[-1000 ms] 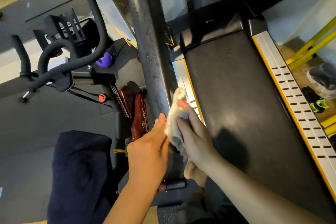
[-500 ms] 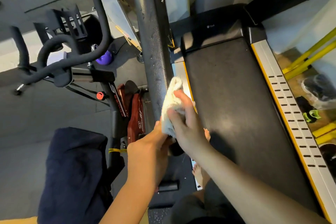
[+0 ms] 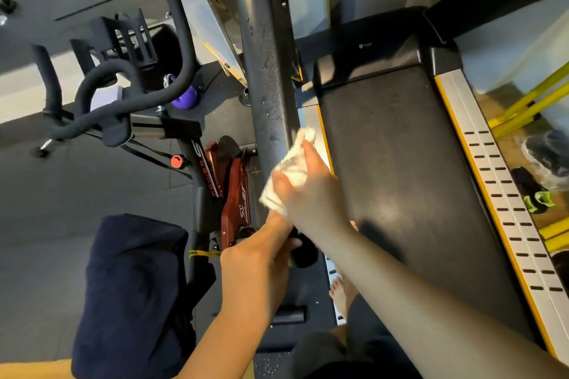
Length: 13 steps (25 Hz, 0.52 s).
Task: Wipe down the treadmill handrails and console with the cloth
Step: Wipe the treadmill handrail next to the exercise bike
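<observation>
A dark grey treadmill handrail [image 3: 264,71] runs from the top centre down toward me, speckled with droplets. My right hand [image 3: 311,194] grips a cream cloth [image 3: 292,163] wrapped against the rail's lower part. Just below it, my left hand [image 3: 261,258] holds the rail's black end [image 3: 303,251], fingers curled round it. The treadmill belt [image 3: 400,178] lies to the right, far below. The console is out of view.
An exercise bike [image 3: 123,120] with black handlebars and a dark blue cover over its seat [image 3: 132,292] stands at the left. A purple kettlebell [image 3: 184,98] sits on the floor mat. Yellow bars [image 3: 529,101] and shoes [image 3: 535,194] lie right of the treadmill. My bare foot [image 3: 340,289] rests on the side rail.
My right hand has slid the cloth up along the handrail. My left hand has closed round the rail's black end just below the cloth.
</observation>
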{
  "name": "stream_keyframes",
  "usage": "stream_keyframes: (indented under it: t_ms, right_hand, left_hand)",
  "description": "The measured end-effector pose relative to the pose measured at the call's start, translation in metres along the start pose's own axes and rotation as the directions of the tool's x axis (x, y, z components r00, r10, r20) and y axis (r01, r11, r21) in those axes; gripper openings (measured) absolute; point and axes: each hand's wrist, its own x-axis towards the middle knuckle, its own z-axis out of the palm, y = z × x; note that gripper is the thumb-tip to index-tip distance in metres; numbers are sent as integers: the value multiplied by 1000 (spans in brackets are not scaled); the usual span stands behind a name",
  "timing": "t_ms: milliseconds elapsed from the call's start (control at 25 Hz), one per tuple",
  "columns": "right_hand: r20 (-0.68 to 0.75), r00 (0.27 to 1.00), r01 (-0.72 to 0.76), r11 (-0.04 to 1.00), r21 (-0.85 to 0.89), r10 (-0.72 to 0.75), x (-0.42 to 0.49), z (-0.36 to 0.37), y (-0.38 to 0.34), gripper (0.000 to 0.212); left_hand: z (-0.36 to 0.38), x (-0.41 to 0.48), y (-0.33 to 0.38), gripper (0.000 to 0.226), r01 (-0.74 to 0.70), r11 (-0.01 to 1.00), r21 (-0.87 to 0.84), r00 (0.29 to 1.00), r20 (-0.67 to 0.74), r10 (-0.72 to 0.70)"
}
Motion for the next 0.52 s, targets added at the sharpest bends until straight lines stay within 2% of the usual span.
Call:
stream_keyframes:
  t_ms: [80,200,320,440,520]
  right_hand:
    - [30,999,12,995,94,-15,26,6,-5,76]
    - [71,997,9,970,242,-27,36,3,0,75]
    - [95,995,-10,958,287,-19,10,-1,18,75]
    - [181,983,-106,929,355,43,-13,-1,33,75]
    - [116,993,-64,950,307,29,4,1,27,75]
  left_hand:
    - [3,-1,-2,48,-53,999,-12,998,-22,53]
    - [8,-2,-8,49,-81,996,-38,994,-77,77]
    - [8,-5,-7,53,-91,994,-64,994,-62,87]
    - [3,-2,-3,56,-86,993,-83,996,6,86]
    - [3,-2,-3,47,-90,994,-58,996,-23,89]
